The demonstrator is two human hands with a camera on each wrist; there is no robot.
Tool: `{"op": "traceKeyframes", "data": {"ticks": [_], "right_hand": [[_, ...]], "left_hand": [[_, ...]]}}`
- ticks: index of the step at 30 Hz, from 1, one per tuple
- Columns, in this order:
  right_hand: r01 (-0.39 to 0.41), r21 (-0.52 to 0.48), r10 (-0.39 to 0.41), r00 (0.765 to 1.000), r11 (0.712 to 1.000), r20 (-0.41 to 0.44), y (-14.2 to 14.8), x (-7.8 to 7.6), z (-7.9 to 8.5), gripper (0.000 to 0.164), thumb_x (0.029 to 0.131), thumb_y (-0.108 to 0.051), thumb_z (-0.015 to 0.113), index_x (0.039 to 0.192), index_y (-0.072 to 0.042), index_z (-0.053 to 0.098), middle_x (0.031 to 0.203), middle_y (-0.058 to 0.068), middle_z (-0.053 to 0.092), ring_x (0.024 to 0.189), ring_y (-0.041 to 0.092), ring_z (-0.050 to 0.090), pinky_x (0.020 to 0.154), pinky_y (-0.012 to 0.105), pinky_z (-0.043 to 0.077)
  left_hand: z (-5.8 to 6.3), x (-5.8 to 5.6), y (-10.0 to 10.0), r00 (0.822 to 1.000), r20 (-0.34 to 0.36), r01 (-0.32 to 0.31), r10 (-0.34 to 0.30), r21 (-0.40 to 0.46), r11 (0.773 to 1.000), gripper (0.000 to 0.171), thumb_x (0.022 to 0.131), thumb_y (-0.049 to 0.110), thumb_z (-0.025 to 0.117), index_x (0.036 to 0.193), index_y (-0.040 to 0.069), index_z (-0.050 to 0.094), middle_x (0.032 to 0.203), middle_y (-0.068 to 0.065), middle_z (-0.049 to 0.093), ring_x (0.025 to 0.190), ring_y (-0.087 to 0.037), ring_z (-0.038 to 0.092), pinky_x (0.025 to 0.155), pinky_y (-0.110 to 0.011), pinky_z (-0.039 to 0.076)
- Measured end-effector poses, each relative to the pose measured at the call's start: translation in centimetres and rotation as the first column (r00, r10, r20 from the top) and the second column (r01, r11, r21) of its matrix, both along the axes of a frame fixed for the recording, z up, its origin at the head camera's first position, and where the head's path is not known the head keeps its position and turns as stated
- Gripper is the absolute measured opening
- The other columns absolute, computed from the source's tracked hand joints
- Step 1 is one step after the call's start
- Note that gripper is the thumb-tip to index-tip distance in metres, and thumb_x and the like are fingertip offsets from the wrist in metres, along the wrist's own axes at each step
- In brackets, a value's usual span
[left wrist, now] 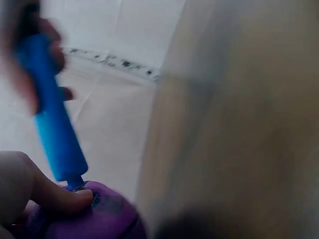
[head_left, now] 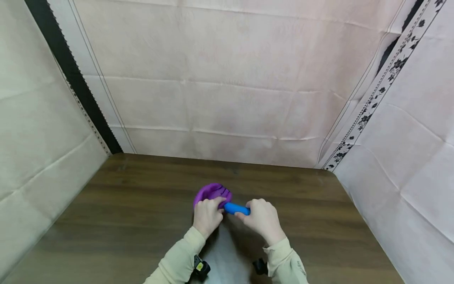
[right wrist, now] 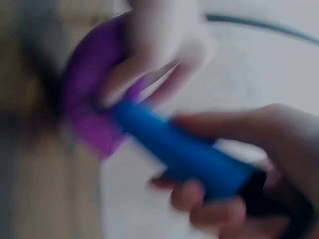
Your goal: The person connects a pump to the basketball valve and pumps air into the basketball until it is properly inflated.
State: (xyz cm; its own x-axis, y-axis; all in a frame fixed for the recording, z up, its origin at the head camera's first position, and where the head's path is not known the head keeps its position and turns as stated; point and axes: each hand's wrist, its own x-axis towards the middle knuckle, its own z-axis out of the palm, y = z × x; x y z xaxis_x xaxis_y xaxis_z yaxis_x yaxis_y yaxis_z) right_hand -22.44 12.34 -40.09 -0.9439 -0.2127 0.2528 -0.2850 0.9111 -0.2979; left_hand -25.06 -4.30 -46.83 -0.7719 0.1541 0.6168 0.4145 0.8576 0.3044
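Note:
A purple ball (head_left: 205,193) with dark lines is caved in like a bowl, above the middle of the table in the head view. My left hand (head_left: 207,217) grips it by its near right side, thumb close by the spot where a blue hand pump (head_left: 235,208) meets it. My right hand (head_left: 264,219) holds the pump, fingers curled round its blue barrel (right wrist: 174,149) near the black end (right wrist: 254,189). In the left wrist view the pump's narrow tip (left wrist: 75,182) runs down to the purple surface beside the left thumb (left wrist: 75,200).
A brown wood-grain table (head_left: 142,236) lies under both hands. White cloth sheets (head_left: 227,79) hang behind it and on both sides, one with a black floral border (head_left: 369,110). Black wrist cameras (head_left: 201,267) sit at both sleeves.

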Motion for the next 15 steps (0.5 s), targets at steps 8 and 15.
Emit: {"op": "traceKeyframes", "data": {"ticks": [8, 15], "right_hand": [[-0.139, -0.341, 0.167, 0.984, 0.930, 0.054, -0.5, -1.6, -4.4, 0.038, 0.087, -0.048, 0.068, 0.085, -0.009, 0.070, 0.059, -0.006, 0.053, 0.047, 0.003, 0.041, 0.047, 0.020, 0.036], [-0.137, -0.441, 0.223, 0.963, 0.887, 0.149, -1.3, -2.1, -6.4, 0.037, 0.087, -0.045, 0.068, 0.089, -0.009, 0.069, 0.062, -0.004, 0.056, 0.051, 0.005, 0.046, 0.050, 0.021, 0.039]], "left_hand": [[2.1, -0.1, -3.3, 0.994, -0.058, -0.087, 0.089, 0.042, 0.995, 0.029, 0.068, 0.004, 0.082, 0.094, 0.014, 0.077, 0.083, -0.005, 0.076, 0.071, -0.024, 0.071, 0.060, -0.037, 0.053], [0.9, 0.1, -4.4, 0.994, 0.048, -0.104, 0.102, 0.057, 0.993, 0.030, 0.070, 0.004, 0.082, 0.099, 0.012, 0.076, 0.094, -0.005, 0.076, 0.082, -0.028, 0.071, 0.074, -0.041, 0.055]]}}
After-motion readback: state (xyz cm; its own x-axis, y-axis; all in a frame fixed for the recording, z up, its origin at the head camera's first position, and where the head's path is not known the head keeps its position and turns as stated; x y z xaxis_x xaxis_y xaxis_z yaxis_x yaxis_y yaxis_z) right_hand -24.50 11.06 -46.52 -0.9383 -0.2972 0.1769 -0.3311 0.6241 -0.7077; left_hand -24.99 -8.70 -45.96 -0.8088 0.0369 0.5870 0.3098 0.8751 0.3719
